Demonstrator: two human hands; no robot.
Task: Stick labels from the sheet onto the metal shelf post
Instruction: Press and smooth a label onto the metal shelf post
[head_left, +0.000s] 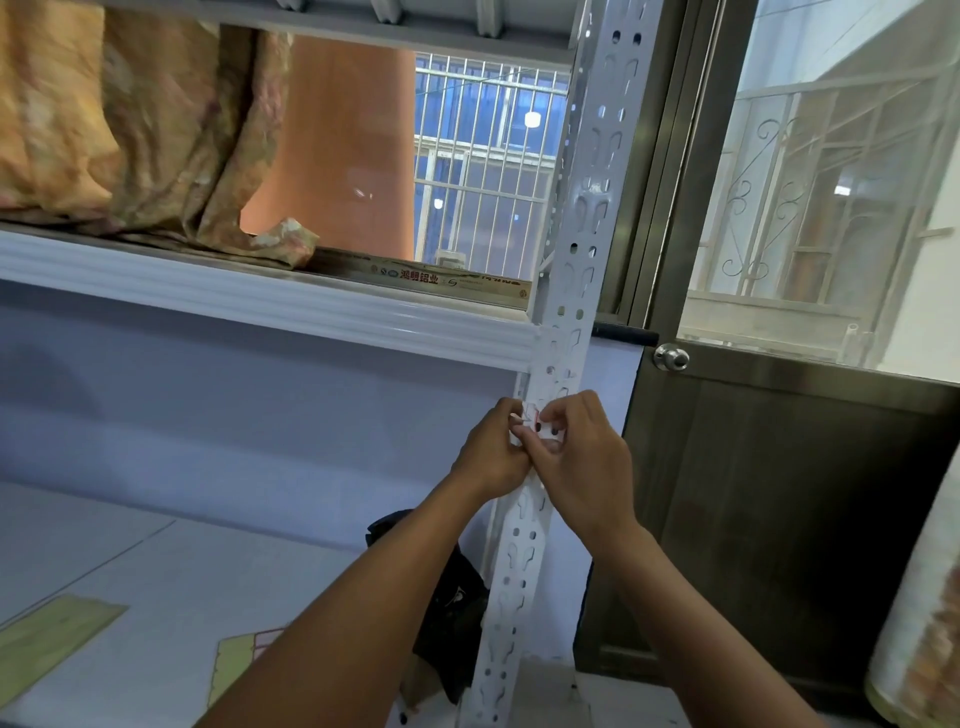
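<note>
A small label (531, 414) is pinched against the shelf post (563, 332) by left hand (491, 452) and right hand (582, 457) (fingers curled), just below the shelf edge (260, 301).

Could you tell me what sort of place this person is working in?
Probably a storage corner of a home. A slotted metal shelf post carries a shelf with folded bedding, beside a door with a round knob, and barred windows face neighbouring buildings.
</note>
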